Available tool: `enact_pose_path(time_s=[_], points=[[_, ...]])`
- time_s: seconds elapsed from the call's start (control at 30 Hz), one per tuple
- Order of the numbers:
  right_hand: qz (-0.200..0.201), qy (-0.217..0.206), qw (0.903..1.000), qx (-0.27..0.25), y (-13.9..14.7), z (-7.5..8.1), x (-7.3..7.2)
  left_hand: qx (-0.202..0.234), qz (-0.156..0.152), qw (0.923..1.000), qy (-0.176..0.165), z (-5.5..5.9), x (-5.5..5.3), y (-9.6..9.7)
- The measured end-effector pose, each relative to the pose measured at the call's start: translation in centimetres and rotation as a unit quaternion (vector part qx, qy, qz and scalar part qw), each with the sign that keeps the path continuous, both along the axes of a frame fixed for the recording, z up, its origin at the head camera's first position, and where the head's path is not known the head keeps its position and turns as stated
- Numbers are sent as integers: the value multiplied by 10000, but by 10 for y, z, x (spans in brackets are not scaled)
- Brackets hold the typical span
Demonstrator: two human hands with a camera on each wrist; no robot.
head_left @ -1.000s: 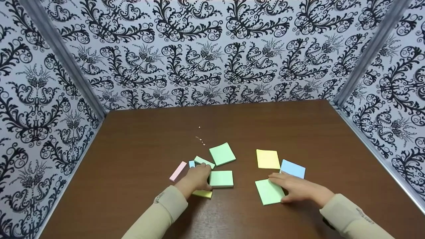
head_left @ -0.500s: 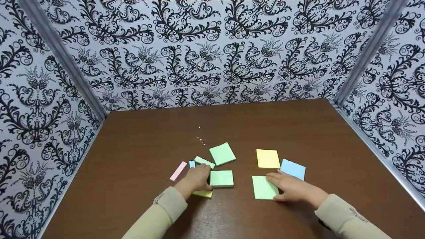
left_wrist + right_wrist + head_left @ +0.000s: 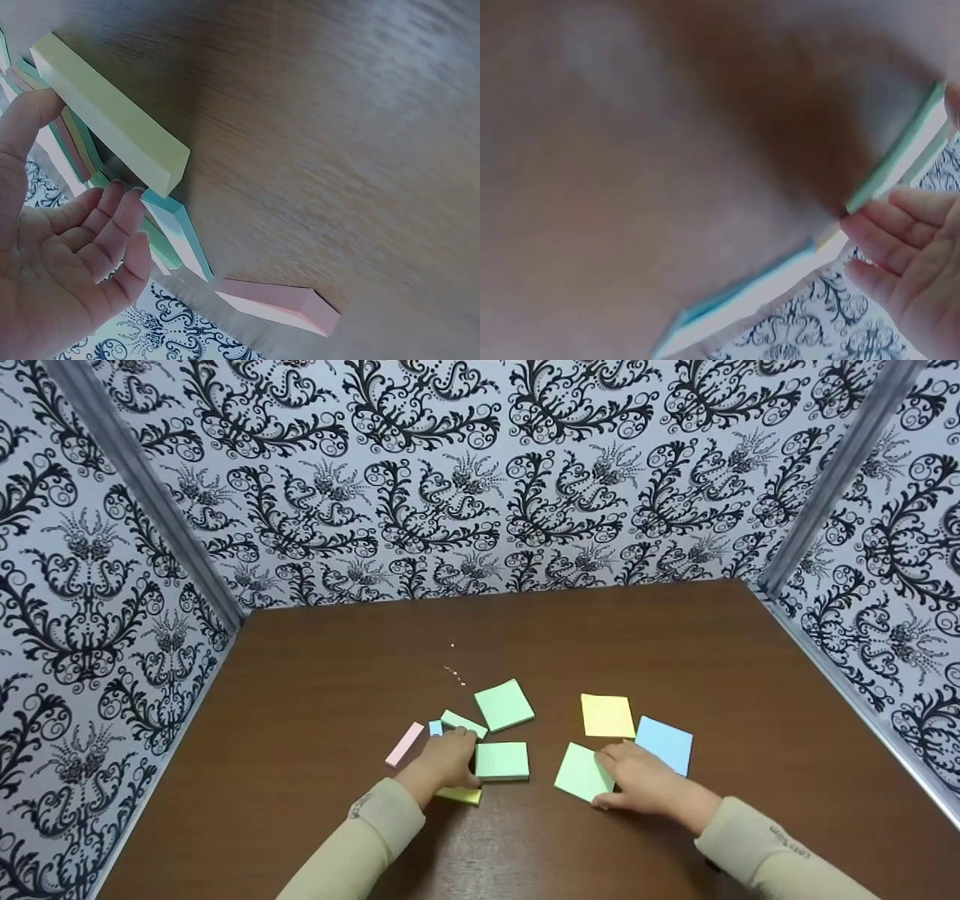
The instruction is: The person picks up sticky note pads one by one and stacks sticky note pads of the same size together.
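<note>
In the head view, my left hand (image 3: 448, 760) is at the left end of a green-topped stack of sticky notes (image 3: 502, 760). Its thumb and curled fingers span that end, and the left wrist view shows the stack's coloured layers (image 3: 71, 139) between them. My right hand (image 3: 643, 780) holds a square green sticky-note pad (image 3: 585, 772) by opposite edges, turned cornerwise on the table. Around the left hand lie a yellow block (image 3: 112, 112), a blue block (image 3: 180, 232), a pink block (image 3: 405, 745) and a green block (image 3: 463, 724), all narrow.
Behind the stack lies another green pad (image 3: 504, 706). A yellow pad (image 3: 607, 715) and a blue pad (image 3: 664, 745) sit beyond the right hand. Small white scraps (image 3: 455, 675) dot the brown table (image 3: 330, 660). Patterned walls (image 3: 480, 510) enclose its back and sides.
My right hand has slid the green pad leftward and slightly away from me, turning it until a corner points back. The left hand and the stack beside it have stayed put.
</note>
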State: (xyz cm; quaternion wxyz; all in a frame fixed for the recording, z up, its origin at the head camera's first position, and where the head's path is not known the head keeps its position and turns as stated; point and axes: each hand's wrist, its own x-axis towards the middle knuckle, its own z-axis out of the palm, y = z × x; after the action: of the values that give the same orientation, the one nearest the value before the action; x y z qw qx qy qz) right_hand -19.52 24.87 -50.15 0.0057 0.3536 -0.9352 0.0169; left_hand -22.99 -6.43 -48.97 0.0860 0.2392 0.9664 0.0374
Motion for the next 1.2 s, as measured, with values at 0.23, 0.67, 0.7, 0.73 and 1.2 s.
enact_pose_path(time_s=[0.23,0.67,0.7,0.73,1.2], points=[[1272,359,9909,256,6,26,-20,25,20,10000,-66,2,-2,0],[2299,745,9698,332,-2,13,-23,60,48,10000,-32,0,-3,2],[2287,801,9698,284,-3,12,-23,72,51,10000,-45,0,-3,1],[2265,844,9700,248,-4,11,-23,82,52,9999,-58,1,-4,1],[1515,873,9841,301,-22,10,-9,852,100,9926,-865,16,-5,-6]])
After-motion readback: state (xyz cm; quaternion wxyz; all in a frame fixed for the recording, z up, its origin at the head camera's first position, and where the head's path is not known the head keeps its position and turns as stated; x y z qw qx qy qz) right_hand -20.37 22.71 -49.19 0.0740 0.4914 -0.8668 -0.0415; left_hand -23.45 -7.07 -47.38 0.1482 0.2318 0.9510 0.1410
